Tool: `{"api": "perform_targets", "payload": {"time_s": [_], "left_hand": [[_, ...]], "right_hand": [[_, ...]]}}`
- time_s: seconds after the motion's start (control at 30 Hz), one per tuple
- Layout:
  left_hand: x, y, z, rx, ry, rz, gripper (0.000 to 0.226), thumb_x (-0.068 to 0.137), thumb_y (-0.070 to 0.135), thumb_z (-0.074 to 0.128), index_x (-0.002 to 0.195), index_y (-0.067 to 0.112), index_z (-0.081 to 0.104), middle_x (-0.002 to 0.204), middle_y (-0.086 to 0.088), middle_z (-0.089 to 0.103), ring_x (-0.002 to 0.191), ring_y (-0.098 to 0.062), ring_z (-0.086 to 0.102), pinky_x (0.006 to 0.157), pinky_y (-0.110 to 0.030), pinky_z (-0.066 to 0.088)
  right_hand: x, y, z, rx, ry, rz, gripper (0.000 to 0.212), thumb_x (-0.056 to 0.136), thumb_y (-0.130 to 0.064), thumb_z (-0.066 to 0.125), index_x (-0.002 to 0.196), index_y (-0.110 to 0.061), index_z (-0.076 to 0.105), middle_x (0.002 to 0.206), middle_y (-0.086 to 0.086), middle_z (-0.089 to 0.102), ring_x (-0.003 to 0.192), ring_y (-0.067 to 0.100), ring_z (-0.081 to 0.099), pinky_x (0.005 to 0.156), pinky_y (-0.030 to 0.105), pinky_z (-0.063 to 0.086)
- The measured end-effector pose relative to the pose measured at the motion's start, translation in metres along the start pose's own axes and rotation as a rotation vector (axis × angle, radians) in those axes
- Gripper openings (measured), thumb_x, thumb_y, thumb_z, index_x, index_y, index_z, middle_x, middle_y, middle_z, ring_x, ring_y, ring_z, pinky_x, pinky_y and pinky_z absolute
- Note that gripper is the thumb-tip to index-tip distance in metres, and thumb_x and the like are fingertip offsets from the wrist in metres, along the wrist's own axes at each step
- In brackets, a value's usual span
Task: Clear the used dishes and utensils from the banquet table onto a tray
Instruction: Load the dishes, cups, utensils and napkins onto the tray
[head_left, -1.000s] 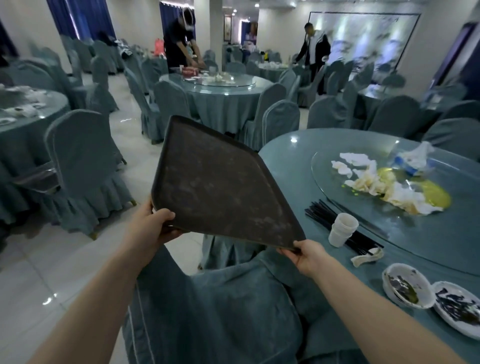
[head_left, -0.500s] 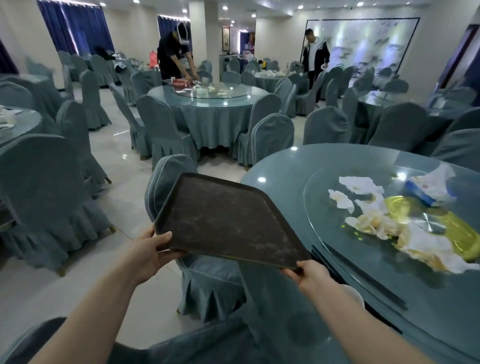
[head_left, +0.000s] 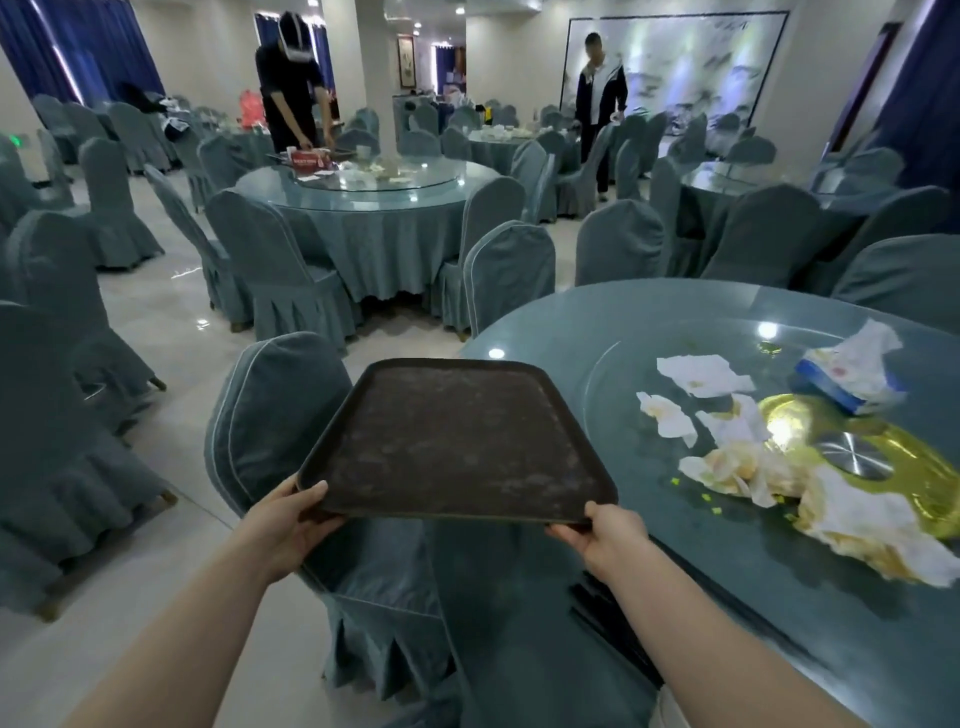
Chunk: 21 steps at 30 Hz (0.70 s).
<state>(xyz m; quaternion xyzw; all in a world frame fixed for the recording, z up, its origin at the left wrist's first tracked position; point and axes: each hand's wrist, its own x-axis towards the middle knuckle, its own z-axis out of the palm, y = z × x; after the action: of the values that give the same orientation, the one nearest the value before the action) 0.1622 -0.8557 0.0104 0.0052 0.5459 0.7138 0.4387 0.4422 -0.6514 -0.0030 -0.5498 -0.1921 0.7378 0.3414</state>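
Observation:
I hold an empty dark brown tray (head_left: 457, 441) nearly level in front of me, above a covered chair (head_left: 291, 410) and the left edge of the round banquet table (head_left: 550, 332). My left hand (head_left: 291, 525) grips its near left corner, thumb on the rim. My right hand (head_left: 608, 535) grips its near right corner. On the table's glass turntable (head_left: 634, 457) lie crumpled used napkins (head_left: 743, 467), a yellow spill (head_left: 904, 467) and a blue tissue pack (head_left: 852, 379). Black chopsticks (head_left: 597, 608) show partly under my right forearm.
Covered chairs (head_left: 509, 270) ring the table and fill the hall. Another round table (head_left: 374, 197) stands ahead, with a person (head_left: 291, 88) bent over it. A second person (head_left: 600, 98) stands farther back. Tiled floor (head_left: 171, 332) lies open to the left.
The tray has swung from steeply tilted to nearly level and moved right toward the table. My view has lifted, so the cup and dirty bowls near the table's edge are out of sight.

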Motion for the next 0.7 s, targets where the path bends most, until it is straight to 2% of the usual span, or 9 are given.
{"api": "perform_targets", "payload": {"time_s": [0.07,0.13,0.2,0.33,0.37,0.47,0.5,0.57,0.7], "left_hand": [[0.026,0.001,0.001,-0.016,0.032,-0.006,0.017,0.096,0.001,0.048,0.099,0.010,0.062,0.084,-0.009,0.074,0.088,-0.024,0.065,0.081,-0.044,0.056],[0.051,0.006,0.005,-0.004,0.044,-0.031,0.016,0.097,0.002,0.047,0.098,0.010,0.061,0.074,-0.006,0.075,0.087,-0.023,0.064,0.067,-0.041,0.057],[0.077,0.012,0.009,0.000,0.050,-0.070,0.015,0.097,0.004,0.047,0.101,0.011,0.060,0.082,-0.007,0.074,0.088,-0.023,0.063,0.063,-0.041,0.056],[0.125,0.018,0.013,-0.061,0.083,-0.199,0.016,0.096,0.012,0.051,0.111,0.015,0.055,0.107,-0.012,0.059,0.097,-0.029,0.059,0.081,-0.050,0.049],[0.134,0.017,0.012,-0.079,0.089,-0.237,0.015,0.095,0.013,0.052,0.110,0.014,0.054,0.108,-0.012,0.057,0.098,-0.029,0.058,0.081,-0.052,0.049],[0.157,0.016,0.007,-0.087,0.079,-0.322,0.014,0.092,0.017,0.055,0.105,0.013,0.058,0.106,-0.009,0.056,0.096,-0.027,0.058,0.072,-0.054,0.049],[0.164,0.015,0.005,-0.077,0.069,-0.339,0.015,0.092,0.019,0.055,0.105,0.014,0.059,0.106,-0.008,0.056,0.097,-0.026,0.058,0.071,-0.054,0.049],[0.174,0.013,0.004,-0.065,0.057,-0.355,0.017,0.092,0.022,0.055,0.107,0.016,0.060,0.105,-0.007,0.056,0.099,-0.026,0.058,0.072,-0.054,0.049],[0.184,0.009,0.001,-0.040,0.066,-0.382,0.024,0.092,0.026,0.053,0.114,0.017,0.058,0.106,-0.008,0.055,0.100,-0.027,0.057,0.082,-0.052,0.047]], "right_hand": [[0.010,0.000,0.014,0.006,0.014,-0.008,0.015,0.096,0.006,0.043,0.109,0.002,0.049,0.113,0.024,0.056,0.093,0.045,0.058,0.060,0.055,0.054],[0.020,0.001,0.025,0.029,0.040,-0.012,0.019,0.096,0.007,0.041,0.112,0.000,0.049,0.116,0.023,0.056,0.095,0.045,0.058,0.061,0.056,0.054],[0.033,0.003,0.033,0.050,0.075,-0.010,0.023,0.096,0.008,0.040,0.114,-0.001,0.050,0.119,0.024,0.056,0.092,0.045,0.058,0.065,0.058,0.054],[0.064,0.019,0.044,0.078,0.149,0.033,0.029,0.096,0.008,0.039,0.123,0.003,0.048,0.123,0.030,0.056,0.093,0.046,0.057,0.078,0.063,0.050],[0.070,0.023,0.046,0.084,0.173,0.049,0.029,0.096,0.008,0.039,0.124,0.003,0.047,0.124,0.031,0.055,0.093,0.047,0.057,0.076,0.063,0.051],[0.088,0.037,0.052,0.087,0.233,0.060,0.033,0.096,0.008,0.037,0.127,0.000,0.046,0.120,0.029,0.057,0.087,0.044,0.059,0.052,0.055,0.055],[0.091,0.040,0.052,0.083,0.241,0.057,0.033,0.096,0.009,0.038,0.127,-0.001,0.046,0.117,0.028,0.057,0.082,0.042,0.059,0.049,0.054,0.054],[0.099,0.045,0.050,0.061,0.259,0.059,0.032,0.095,0.009,0.041,0.125,0.000,0.046,0.115,0.029,0.058,0.080,0.042,0.060,0.056,0.054,0.052],[0.104,0.051,0.044,-0.012,0.279,0.103,0.028,0.094,0.008,0.047,0.121,0.004,0.050,0.117,0.029,0.058,0.101,0.045,0.059,0.056,0.048,0.055]]}}
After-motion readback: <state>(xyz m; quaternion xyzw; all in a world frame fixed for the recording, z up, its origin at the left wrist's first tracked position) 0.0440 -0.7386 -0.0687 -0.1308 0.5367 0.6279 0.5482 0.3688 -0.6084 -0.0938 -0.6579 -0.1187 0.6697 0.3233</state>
